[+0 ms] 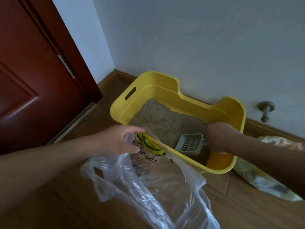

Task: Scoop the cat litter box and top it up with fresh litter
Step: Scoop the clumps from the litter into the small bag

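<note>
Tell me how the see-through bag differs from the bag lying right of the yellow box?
The clear bag is see-through; the printed bag is yellowish and hides its inside. The left hand grips the clear bag's top; nothing holds the printed bag, which lies on the floor. Both sit beside the litter box.

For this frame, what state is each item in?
Litter box: on the floor, partly filled, near right corner bare.
Scoop: inside the box, head looks empty.
Plastic bag: held open at the box's near rim.
Left hand: grips the bag's edge.
Right hand: grips the scoop's handle.
Printed pack: lying on the floor right of the box.
</note>
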`<state>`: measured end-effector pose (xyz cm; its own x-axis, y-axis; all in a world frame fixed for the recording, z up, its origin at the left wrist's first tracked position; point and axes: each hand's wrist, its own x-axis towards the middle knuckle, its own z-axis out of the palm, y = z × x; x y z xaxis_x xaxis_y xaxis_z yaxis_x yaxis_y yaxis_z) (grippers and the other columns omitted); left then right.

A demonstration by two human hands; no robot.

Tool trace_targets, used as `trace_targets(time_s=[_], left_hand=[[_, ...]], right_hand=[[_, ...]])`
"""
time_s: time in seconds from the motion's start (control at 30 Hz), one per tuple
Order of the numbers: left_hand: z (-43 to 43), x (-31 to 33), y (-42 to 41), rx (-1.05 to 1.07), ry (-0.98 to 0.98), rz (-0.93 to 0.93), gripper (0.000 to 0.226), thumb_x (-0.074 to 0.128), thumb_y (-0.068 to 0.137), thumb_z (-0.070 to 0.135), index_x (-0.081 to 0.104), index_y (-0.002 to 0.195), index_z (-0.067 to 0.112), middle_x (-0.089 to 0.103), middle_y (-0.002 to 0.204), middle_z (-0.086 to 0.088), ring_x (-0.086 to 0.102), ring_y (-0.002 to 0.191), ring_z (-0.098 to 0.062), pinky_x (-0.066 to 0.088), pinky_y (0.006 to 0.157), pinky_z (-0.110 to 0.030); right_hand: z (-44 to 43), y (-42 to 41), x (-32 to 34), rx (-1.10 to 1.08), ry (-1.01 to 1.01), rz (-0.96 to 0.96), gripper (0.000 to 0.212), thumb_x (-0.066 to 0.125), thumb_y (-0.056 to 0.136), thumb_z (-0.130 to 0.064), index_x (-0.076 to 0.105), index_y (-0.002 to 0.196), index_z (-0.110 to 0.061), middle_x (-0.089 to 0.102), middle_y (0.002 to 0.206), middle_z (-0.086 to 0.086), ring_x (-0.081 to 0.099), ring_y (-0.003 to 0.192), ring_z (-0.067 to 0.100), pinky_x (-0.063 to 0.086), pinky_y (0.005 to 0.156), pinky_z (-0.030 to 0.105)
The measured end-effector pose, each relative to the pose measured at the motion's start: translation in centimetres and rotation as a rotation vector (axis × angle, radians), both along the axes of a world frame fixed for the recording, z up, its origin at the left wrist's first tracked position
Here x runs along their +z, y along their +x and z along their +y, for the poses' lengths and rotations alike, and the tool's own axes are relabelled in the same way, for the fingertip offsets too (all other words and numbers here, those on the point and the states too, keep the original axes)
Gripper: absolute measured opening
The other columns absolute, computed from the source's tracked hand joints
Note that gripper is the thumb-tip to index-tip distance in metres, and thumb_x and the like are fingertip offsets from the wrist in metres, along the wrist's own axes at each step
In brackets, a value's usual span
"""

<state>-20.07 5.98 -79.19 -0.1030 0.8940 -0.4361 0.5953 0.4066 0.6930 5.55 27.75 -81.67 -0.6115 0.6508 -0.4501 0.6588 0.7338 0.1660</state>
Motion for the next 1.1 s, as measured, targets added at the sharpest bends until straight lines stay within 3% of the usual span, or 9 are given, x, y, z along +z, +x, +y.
trace_targets(time_s=[0.17, 0.37, 0.53, 0.6, 0.73, 0.83, 1.0, 1.1], left_hand=[[-0.1, -0.4, -0.3, -0.027, 0.002, -0.03, 0.068, 0.074, 0.084, 0.037, 0.041, 0.144, 0.044, 0.035, 0.155, 0.019, 0.028, 0.142, 0.004, 0.034, 0.114, -0.033], [-0.1, -0.5, -0.8, -0.045, 0.015, -0.063, 0.067, 0.073, 0.087, 0.033, 0.041, 0.146, 0.039, 0.036, 0.153, 0.024, 0.028, 0.139, 0.011, 0.033, 0.109, -0.019], [-0.2, -0.8, -1.4, -0.034, 0.003, -0.089, 0.066, 0.074, 0.082, 0.046, 0.041, 0.138, 0.056, 0.038, 0.152, 0.023, 0.041, 0.134, -0.003, 0.04, 0.112, -0.042], [-0.3, -0.9, -1.5, -0.029, 0.0, -0.112, 0.067, 0.074, 0.082, 0.045, 0.041, 0.14, 0.053, 0.036, 0.153, 0.025, 0.033, 0.14, 0.003, 0.037, 0.115, -0.041], [-0.4, -1.0, -1.6, -0.009, 0.001, -0.14, 0.068, 0.074, 0.082, 0.041, 0.042, 0.141, 0.048, 0.037, 0.151, 0.029, 0.027, 0.14, 0.011, 0.032, 0.117, -0.036], [-0.5, -1.0, -1.6, 0.019, -0.004, -0.159, 0.068, 0.073, 0.078, 0.043, 0.044, 0.139, 0.05, 0.038, 0.148, 0.032, 0.027, 0.137, 0.015, 0.033, 0.117, -0.034], [-0.4, -1.0, -1.7, 0.015, -0.006, -0.131, 0.071, 0.069, 0.074, 0.048, 0.043, 0.14, 0.05, 0.04, 0.146, 0.033, 0.03, 0.135, 0.017, 0.033, 0.116, -0.034], [-0.3, -0.8, -1.8, 0.005, -0.016, -0.125, 0.071, 0.071, 0.079, 0.041, 0.041, 0.142, 0.049, 0.04, 0.146, 0.033, 0.03, 0.134, 0.019, 0.034, 0.116, -0.032]], right_hand=[[0.0, -0.4, -1.5, -0.042, -0.066, 0.04, 0.011, 0.058, 0.092, -0.023, 0.068, 0.094, -0.02, 0.062, 0.077, -0.003, 0.062, 0.067, 0.012, 0.06, 0.061, 0.029], [0.2, -0.7, -2.2, -0.072, -0.119, 0.099, 0.015, 0.057, 0.089, -0.02, 0.07, 0.096, -0.024, 0.06, 0.072, -0.008, 0.058, 0.065, 0.008, 0.045, 0.051, 0.02], [0.5, -2.1, -2.6, -0.159, -0.147, 0.186, 0.013, 0.061, 0.09, -0.022, 0.071, 0.082, -0.024, 0.062, 0.067, -0.004, 0.059, 0.059, 0.009, 0.04, 0.043, 0.02], [0.6, -2.7, -3.0, -0.195, -0.187, 0.225, 0.013, 0.061, 0.091, -0.021, 0.071, 0.083, -0.023, 0.063, 0.067, -0.004, 0.058, 0.057, 0.009, 0.038, 0.041, 0.018], [0.2, -4.4, -4.2, -0.203, -0.255, 0.287, 0.014, 0.06, 0.091, -0.018, 0.072, 0.085, -0.022, 0.065, 0.07, -0.002, 0.062, 0.06, 0.011, 0.048, 0.047, 0.022], [0.0, -5.9, -5.0, -0.222, -0.31, 0.33, 0.012, 0.061, 0.09, -0.016, 0.071, 0.09, -0.022, 0.067, 0.077, -0.001, 0.064, 0.067, 0.013, 0.058, 0.06, 0.028], [-0.2, -8.8, -6.8, -0.187, -0.344, 0.365, 0.014, 0.061, 0.089, -0.016, 0.072, 0.097, -0.021, 0.067, 0.081, -0.001, 0.064, 0.072, 0.014, 0.06, 0.07, 0.036], [-0.3, -10.8, -7.5, -0.165, -0.354, 0.378, 0.016, 0.061, 0.087, -0.016, 0.074, 0.095, -0.02, 0.068, 0.078, 0.001, 0.065, 0.07, 0.017, 0.06, 0.067, 0.04]])
